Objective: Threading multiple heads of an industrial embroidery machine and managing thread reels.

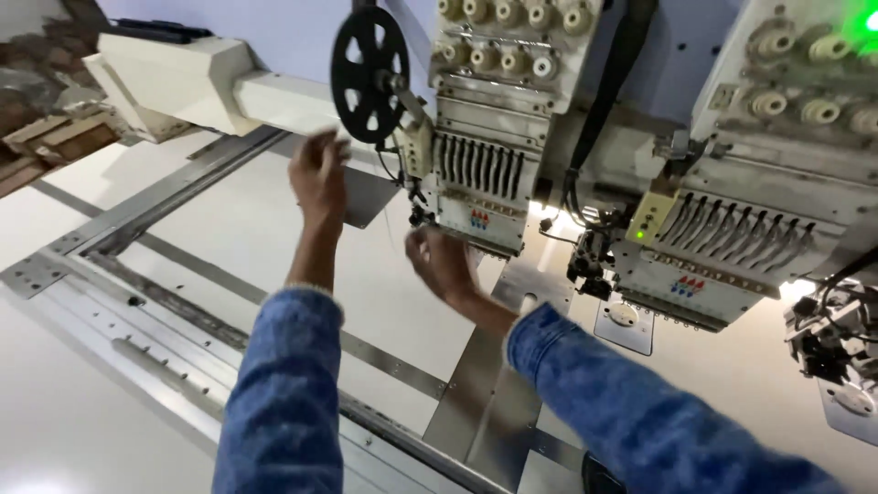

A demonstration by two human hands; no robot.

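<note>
Both my arms, in blue knitted sleeves, reach toward a white multi-needle embroidery machine head (480, 174). My left hand (319, 176) is raised and blurred, fingers loosely apart, just below and left of a black spoked wheel (369, 75) on the head's side. My right hand (441, 263) is under the needle area of the same head, palm up, fingers curled and blurred. Whether either hand holds anything I cannot tell.
A second embroidery head (732, 247) with a lit green lamp stands to the right. A third one (837, 352) is partly visible at the right edge. A white flat table (229, 229) with metal rails (165, 302) and steel plates (485, 393) spreads below. Wooden planks (46, 137) lie at the far left.
</note>
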